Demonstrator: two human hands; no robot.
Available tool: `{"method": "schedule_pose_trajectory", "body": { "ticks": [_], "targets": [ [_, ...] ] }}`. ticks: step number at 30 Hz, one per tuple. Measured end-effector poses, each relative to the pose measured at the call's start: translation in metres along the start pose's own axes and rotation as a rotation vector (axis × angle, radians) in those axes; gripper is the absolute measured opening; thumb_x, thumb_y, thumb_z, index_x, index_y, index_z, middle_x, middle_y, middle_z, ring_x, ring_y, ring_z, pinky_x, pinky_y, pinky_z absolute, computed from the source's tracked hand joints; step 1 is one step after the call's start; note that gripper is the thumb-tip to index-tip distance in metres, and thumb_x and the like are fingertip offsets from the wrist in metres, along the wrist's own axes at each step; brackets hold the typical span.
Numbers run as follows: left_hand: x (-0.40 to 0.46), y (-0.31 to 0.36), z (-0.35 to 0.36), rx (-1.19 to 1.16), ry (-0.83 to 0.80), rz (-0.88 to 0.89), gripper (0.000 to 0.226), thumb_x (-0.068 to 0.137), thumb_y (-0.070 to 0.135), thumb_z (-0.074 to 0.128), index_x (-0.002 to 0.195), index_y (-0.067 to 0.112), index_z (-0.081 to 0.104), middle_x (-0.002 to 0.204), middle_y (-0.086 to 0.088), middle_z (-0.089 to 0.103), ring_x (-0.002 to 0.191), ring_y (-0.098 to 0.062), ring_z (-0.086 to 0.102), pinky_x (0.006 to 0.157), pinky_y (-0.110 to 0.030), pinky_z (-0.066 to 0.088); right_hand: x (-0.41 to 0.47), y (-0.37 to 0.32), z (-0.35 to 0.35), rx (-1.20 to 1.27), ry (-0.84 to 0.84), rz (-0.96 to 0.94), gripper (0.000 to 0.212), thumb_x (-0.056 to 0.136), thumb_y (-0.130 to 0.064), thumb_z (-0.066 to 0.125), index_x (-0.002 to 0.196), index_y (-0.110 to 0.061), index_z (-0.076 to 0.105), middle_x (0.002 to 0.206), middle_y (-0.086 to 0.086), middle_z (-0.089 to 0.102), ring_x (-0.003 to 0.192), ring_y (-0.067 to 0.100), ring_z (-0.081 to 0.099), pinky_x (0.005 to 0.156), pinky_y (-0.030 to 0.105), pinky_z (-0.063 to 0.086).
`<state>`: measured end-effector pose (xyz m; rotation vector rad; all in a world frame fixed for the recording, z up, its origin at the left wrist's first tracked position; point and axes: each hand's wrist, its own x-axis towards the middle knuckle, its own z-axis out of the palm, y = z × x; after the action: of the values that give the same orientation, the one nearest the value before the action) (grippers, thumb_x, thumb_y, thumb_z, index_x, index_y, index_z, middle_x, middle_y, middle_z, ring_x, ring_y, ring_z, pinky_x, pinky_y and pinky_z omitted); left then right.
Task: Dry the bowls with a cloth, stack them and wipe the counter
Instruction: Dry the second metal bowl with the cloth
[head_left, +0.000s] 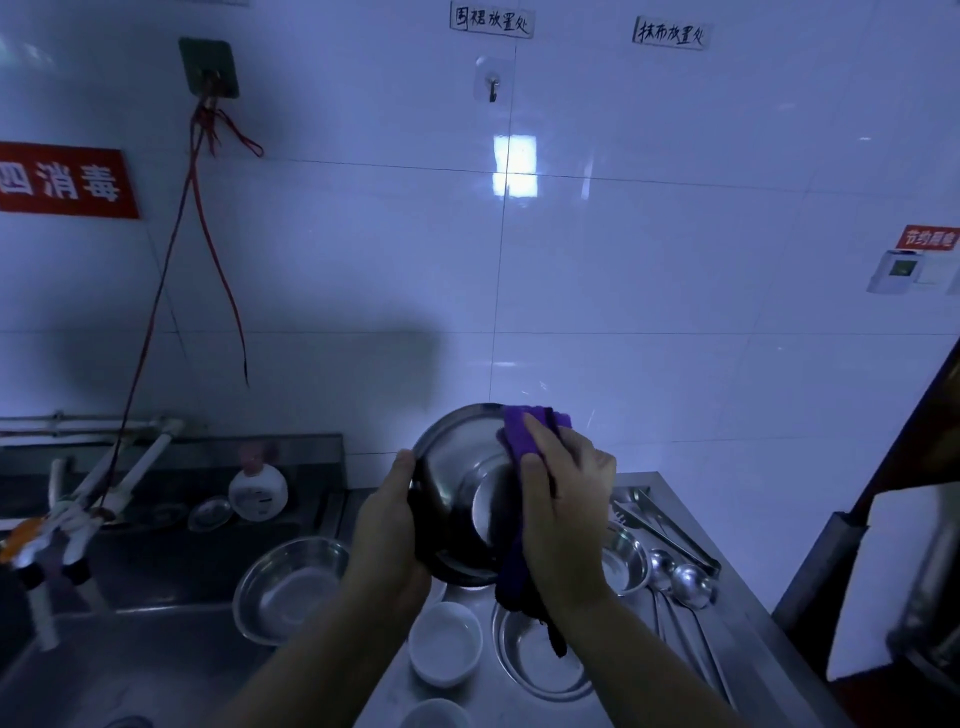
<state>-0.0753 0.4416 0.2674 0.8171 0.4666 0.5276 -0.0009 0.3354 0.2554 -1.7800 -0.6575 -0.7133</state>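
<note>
I hold a steel bowl (457, 457) tilted up in front of me, above the steel counter (753, 623). My left hand (387, 525) grips its left rim and underside. My right hand (563, 499) presses a purple cloth (524, 436) against the bowl's inside and right rim; the cloth's tail hangs down below my wrist. On the counter lie another steel bowl (540, 660), a third steel bowl (626, 561) partly hidden by my right hand, and two small white bowls (444, 644). A steel bowl (291, 587) rests at the sink's edge.
The sink (130, 649) with taps and hoses (78, 509) fills the left. A bottle (258, 488) and a glass dish (209, 513) stand on its back ledge. Tongs (665, 530) and ladles (685, 582) lie on the counter's right side. A dark cabinet (893, 519) rises at far right.
</note>
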Motion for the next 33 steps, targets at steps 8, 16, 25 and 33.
{"method": "schedule_pose_trajectory", "body": {
  "ticks": [8, 16, 25, 33],
  "targets": [
    [0.006, 0.01, 0.008, -0.08, 0.007, -0.162, 0.044, 0.097, 0.041, 0.042, 0.103, 0.004, 0.064, 0.072, -0.014, 0.071, 0.065, -0.025, 0.069, 0.058, -0.032, 0.054, -0.033, 0.016, 0.003, -0.273, -0.068, -0.682, 0.029, 0.096, -0.025, 0.049, 0.124, -0.029, 0.057, 0.124, -0.001, 0.052, 0.099, 0.02, 0.048, 0.08, 0.038, 0.045],
    [0.008, 0.004, 0.003, 0.01, 0.071, -0.069, 0.04, 0.095, 0.037, 0.049, 0.105, 0.004, 0.068, 0.097, -0.016, 0.073, 0.09, -0.03, 0.069, 0.074, -0.038, 0.052, -0.01, 0.045, -0.012, -0.044, -0.059, -0.442, 0.033, 0.09, -0.019, 0.047, 0.122, -0.024, 0.056, 0.118, 0.001, 0.048, 0.104, 0.016, 0.041, 0.09, 0.024, 0.035],
    [0.005, -0.004, 0.004, 0.371, 0.111, 0.035, 0.031, 0.091, 0.038, 0.055, 0.093, 0.011, 0.071, 0.09, -0.014, 0.073, 0.09, -0.031, 0.067, 0.088, -0.047, 0.052, 0.038, 0.015, -0.015, -0.07, -0.422, -0.526, 0.031, 0.092, -0.021, 0.047, 0.113, -0.014, 0.068, 0.107, 0.003, 0.063, 0.093, 0.022, 0.049, 0.082, 0.032, 0.039],
    [0.018, 0.011, 0.011, 0.108, 0.121, -0.039, 0.026, 0.091, 0.033, 0.057, 0.089, 0.009, 0.069, 0.078, -0.009, 0.074, 0.067, -0.023, 0.071, 0.055, -0.03, 0.053, 0.05, 0.036, -0.016, 0.168, -0.369, -0.149, 0.034, 0.095, -0.018, 0.04, 0.121, -0.024, 0.061, 0.112, -0.009, 0.06, 0.105, 0.016, 0.047, 0.089, 0.021, 0.037]
  ]
}}
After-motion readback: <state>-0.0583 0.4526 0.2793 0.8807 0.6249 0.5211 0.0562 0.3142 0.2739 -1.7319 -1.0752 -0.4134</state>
